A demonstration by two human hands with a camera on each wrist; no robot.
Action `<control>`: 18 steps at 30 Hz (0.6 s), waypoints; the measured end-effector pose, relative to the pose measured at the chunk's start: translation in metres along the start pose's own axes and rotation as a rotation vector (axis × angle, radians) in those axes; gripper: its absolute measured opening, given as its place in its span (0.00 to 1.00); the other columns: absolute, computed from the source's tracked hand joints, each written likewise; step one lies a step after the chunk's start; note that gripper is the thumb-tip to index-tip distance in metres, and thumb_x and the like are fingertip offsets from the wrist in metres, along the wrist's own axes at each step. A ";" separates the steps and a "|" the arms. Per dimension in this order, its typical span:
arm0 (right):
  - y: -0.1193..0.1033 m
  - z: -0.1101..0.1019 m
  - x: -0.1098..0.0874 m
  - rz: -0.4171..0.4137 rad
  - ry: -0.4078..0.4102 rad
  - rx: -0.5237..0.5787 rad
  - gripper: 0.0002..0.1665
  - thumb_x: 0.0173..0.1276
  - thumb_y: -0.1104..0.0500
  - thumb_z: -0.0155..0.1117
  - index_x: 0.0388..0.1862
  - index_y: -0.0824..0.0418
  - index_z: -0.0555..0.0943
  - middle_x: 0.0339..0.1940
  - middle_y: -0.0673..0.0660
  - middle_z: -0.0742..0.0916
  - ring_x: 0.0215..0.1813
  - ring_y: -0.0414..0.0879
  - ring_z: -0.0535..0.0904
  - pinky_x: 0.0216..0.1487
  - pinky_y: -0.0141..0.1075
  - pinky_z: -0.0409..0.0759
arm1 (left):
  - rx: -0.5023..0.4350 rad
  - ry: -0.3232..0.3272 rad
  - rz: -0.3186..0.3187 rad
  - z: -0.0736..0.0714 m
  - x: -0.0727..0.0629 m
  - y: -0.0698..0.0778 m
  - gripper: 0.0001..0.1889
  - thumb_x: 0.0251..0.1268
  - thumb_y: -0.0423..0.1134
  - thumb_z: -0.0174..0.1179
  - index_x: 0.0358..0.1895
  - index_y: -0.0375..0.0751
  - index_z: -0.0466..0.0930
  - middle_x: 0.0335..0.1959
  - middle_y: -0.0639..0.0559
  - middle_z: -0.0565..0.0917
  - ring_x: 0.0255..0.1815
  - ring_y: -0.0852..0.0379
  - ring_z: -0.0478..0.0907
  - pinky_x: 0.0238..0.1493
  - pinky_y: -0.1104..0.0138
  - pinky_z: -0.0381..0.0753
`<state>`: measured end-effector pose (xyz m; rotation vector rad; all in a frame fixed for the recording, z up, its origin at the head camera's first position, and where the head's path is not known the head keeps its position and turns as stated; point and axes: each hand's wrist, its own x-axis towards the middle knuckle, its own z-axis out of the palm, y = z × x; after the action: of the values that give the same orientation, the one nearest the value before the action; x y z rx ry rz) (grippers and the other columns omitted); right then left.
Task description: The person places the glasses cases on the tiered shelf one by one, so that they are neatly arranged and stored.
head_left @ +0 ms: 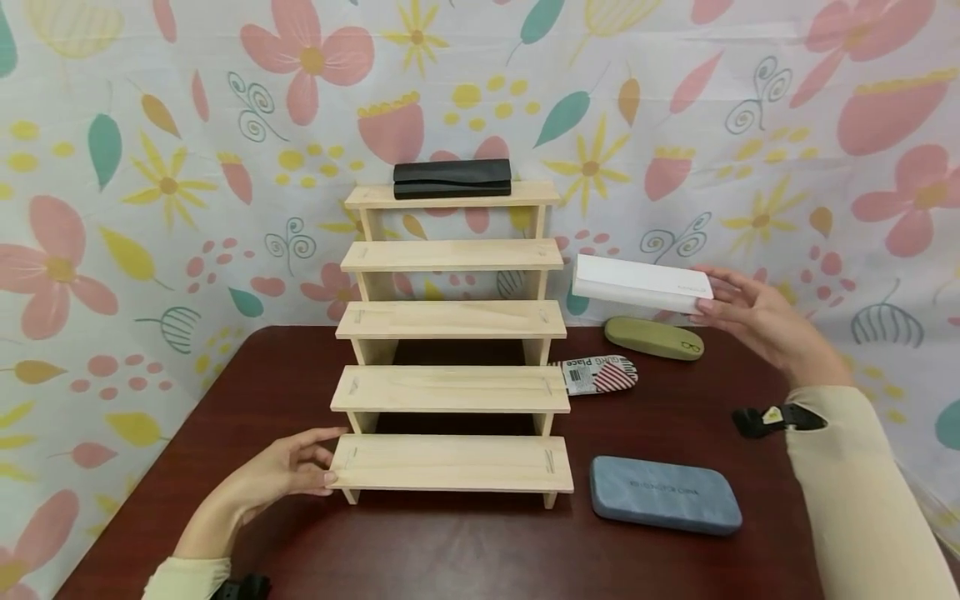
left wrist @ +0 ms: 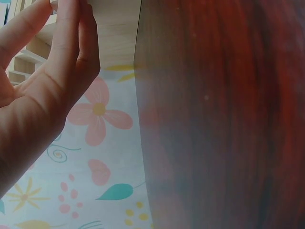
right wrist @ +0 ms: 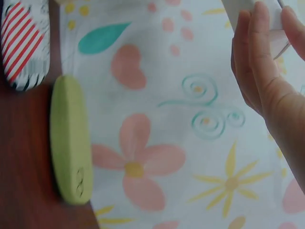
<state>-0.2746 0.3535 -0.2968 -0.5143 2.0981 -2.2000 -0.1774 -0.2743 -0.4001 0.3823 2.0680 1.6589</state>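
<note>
My right hand [head_left: 757, 312] pinches one end of a long white glasses case [head_left: 637, 283], holding it up right of a stepped wooden rack [head_left: 450, 464]. In the right wrist view, the fingers and thumb are on the white case [right wrist: 274, 21], most of which is out of frame. My left hand [head_left: 281, 475] grips the left end of the rack's lowest step, thumb at the front corner and forefinger farther back. The left wrist view shows this hand [left wrist: 52, 62] beside the rack. A black glasses case [head_left: 452, 180] lies on the top step.
Right of the rack, a green glasses case [head_left: 654, 337] lies near the back of the dark wooden table [head_left: 465, 558]. A case with red stripes and print [head_left: 600, 375] is partly behind the rack. A blue glasses case [head_left: 664, 495] lies nearer the front. Flowered cloth [head_left: 465, 75] hangs behind.
</note>
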 end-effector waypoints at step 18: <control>-0.034 0.015 0.011 -0.018 -0.069 0.124 0.33 0.71 0.76 0.49 0.72 0.59 0.64 0.60 0.55 0.73 0.51 0.46 0.82 0.48 0.37 0.82 | 0.000 0.017 0.005 0.000 0.001 -0.003 0.40 0.61 0.30 0.64 0.71 0.22 0.50 0.42 0.40 0.75 0.40 0.51 0.80 0.44 0.57 0.84</control>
<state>-0.2745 0.3381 -0.2613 -0.5924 1.9166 -2.2696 -0.1784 -0.2746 -0.4029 0.3745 2.0814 1.6706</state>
